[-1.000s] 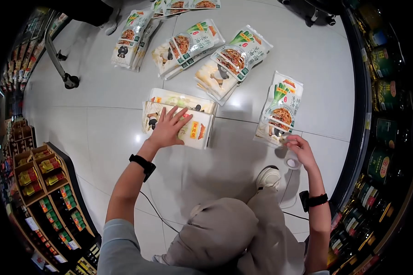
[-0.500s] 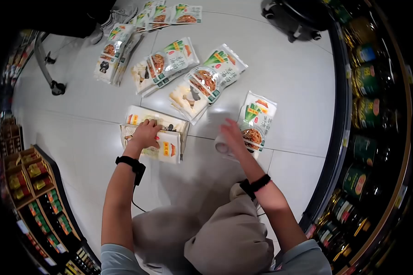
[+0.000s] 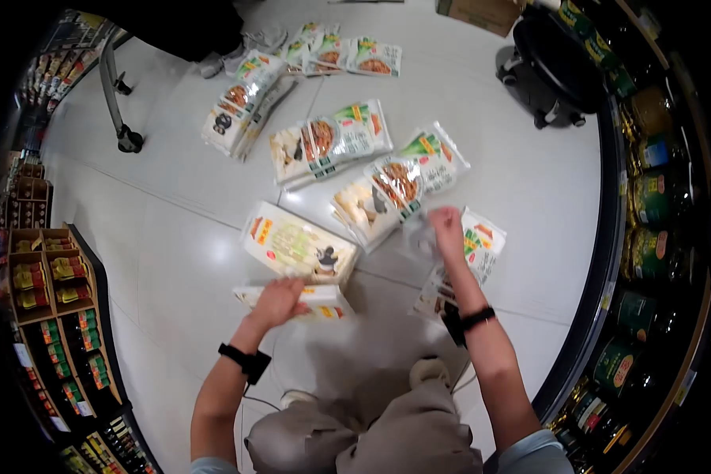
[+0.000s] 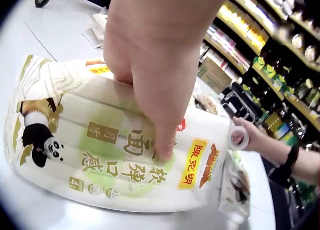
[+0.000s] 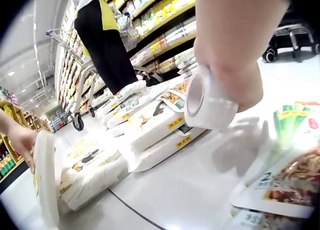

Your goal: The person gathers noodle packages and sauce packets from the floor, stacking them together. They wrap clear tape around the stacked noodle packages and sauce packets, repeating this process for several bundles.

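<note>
Your left hand point(image 3: 280, 302) is clamped on a noodle pack point(image 3: 324, 301) at 11 o'clock from you. The pack is tipped up on its long edge on the floor point(image 3: 174, 261), and your thumb presses on its printed face. Just beyond it, also toward 11 o'clock, a second pack point(image 3: 292, 243) lies flat. Your right hand point(image 3: 449, 237), at 1 o'clock, has its fingers curled round a roll of tape point(image 5: 220, 109), well apart from the left. The roll is near the pouch-topped pack point(image 3: 399, 186) at 12 o'clock and the one point(image 3: 486, 241) between 1 and 2.

The pack you grip looks like dry noodles in bundles under thin film. It should feel fairly firm along its length and moderately heavy, but the noodles inside could snap if you squeeze hard or bend it. The glossy film will likely slide under a light touch, and its loose ends look too soft to lift by. Take it across the width, near the middle, thumb on one broad face and fingers on the other, and spread the pressure. The sauce pouches look limp and slick, so a flat palm should steady them better than a pinch. The roll looks light and stiff; hold it by its sides, clear of the sticky face.
</note>
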Demonstrator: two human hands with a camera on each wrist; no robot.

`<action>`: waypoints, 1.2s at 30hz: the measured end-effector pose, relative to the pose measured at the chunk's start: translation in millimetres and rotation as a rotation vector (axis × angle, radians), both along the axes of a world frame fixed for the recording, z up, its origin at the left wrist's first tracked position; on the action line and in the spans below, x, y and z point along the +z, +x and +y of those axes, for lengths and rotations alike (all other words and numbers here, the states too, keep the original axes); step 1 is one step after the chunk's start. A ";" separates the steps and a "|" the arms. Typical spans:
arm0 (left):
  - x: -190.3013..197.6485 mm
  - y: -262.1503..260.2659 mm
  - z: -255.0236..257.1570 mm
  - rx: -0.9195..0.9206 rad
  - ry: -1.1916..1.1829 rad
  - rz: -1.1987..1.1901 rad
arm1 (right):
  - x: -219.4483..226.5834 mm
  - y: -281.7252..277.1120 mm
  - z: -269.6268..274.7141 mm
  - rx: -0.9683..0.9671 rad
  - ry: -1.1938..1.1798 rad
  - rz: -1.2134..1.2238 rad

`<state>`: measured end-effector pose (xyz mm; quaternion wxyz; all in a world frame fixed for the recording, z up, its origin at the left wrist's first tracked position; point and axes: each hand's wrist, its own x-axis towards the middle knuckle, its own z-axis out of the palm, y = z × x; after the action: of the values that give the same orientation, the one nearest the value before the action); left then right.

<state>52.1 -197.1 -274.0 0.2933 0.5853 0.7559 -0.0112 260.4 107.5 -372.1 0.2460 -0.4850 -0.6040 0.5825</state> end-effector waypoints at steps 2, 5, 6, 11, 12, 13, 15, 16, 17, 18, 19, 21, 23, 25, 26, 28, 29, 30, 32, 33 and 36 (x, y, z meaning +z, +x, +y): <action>35.5 5.8 13.7 0.041 -0.030 -0.080 | 24.7 27.2 -26.8 0.418 -0.042 0.076; 87.7 7.9 41.7 0.133 0.056 -0.158 | 74.8 57.2 -68.6 0.793 -0.252 0.181; 110.1 7.3 59.2 0.241 0.062 -0.215 | 80.7 61.3 -74.1 0.880 -0.295 0.200; 161.5 10.8 144.6 0.567 0.268 -0.551 | 110.9 19.6 -76.2 0.801 -0.562 0.447; 170.9 12.4 158.0 0.612 0.263 -0.627 | 115.4 8.2 -70.1 0.759 -0.631 0.478; 176.9 8.8 171.4 0.594 0.269 -0.613 | 135.9 -2.0 -54.9 0.668 -0.701 0.658; 174.6 0.3 195.8 0.461 0.204 -0.479 | 131.7 -11.8 -24.9 0.682 -0.663 0.625; 164.5 -6.9 203.3 0.444 0.199 -0.488 | 122.0 -12.6 -14.3 0.707 -0.649 0.571; 150.3 -21.5 208.0 0.441 0.201 -0.377 | 109.3 -17.3 -5.7 0.654 -0.579 0.463; 135.7 -41.1 212.2 0.438 0.210 -0.262 | 95.1 -24.2 2.4 0.646 -0.570 0.464; 122.9 -63.2 215.3 0.388 0.242 -0.211 | 82.1 -33.3 9.9 0.524 -0.518 0.391; 96.8 -118.9 218.4 0.380 0.316 -0.123 | 60.9 -42.8 19.0 0.320 -0.527 0.263; 68.7 -162.1 222.9 0.365 0.378 -0.032 | 48.6 -41.0 25.1 0.302 -0.566 0.212; 47.9 -216.0 244.0 0.603 0.367 -0.136 | 35.7 -52.3 30.5 0.267 -0.546 0.203; 35.3 -235.8 257.2 0.590 0.368 -0.138 | 27.6 -48.1 26.2 0.264 -0.508 0.207; 9.3 -263.4 281.1 0.661 0.485 -0.274 | 25.7 -48.0 24.3 0.228 -0.526 0.172; -1.6 -273.5 296.2 0.647 0.485 -0.280 | 30.9 -50.7 23.4 0.220 -0.513 0.133; -12.6 -280.6 312.4 0.640 0.554 -0.266 | 33.1 -53.9 22.7 0.212 -0.500 0.095; -30.0 -288.6 345.6 0.612 0.616 -0.274 | 31.1 -56.1 26.8 0.211 -0.523 0.138; -34.0 -292.7 361.8 0.570 0.668 -0.236 | 41.0 -59.9 27.4 0.215 -0.529 0.088; -52.8 -305.1 416.3 0.622 0.705 -0.195 | 49.2 -61.0 25.5 0.194 -0.535 0.005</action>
<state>-253.0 219.1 -326.7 0.1358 0.3935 0.8219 0.3888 199.4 133.1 -322.9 0.0538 -0.4713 -0.4719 0.7431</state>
